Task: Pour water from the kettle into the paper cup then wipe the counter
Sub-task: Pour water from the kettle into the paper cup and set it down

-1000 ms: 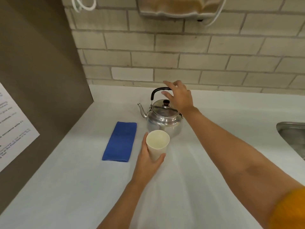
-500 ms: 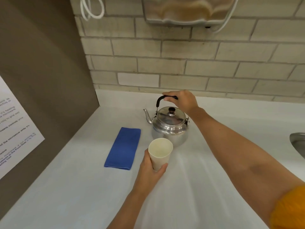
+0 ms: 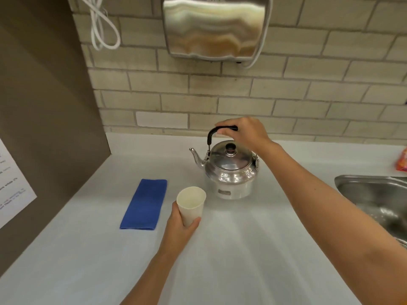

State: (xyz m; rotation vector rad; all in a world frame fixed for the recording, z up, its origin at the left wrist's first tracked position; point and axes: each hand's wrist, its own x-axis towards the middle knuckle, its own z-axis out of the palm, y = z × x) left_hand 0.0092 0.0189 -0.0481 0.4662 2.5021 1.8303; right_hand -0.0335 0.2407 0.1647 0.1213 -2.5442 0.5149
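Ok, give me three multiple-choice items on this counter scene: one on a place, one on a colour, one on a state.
1. Where does the folded cloth lie?
A. left of the paper cup
B. in the sink
C. on the kettle

2. What colour is the cloth?
A. red
B. blue
C. green

3. What is the right hand doing?
A. resting flat on the counter
B. wiping
C. gripping the kettle handle

Answers: 1 A, the cloth lies flat on the counter left of the cup that the left hand holds. 2 B, it is plainly blue. 3 C, its fingers wrap the black handle.
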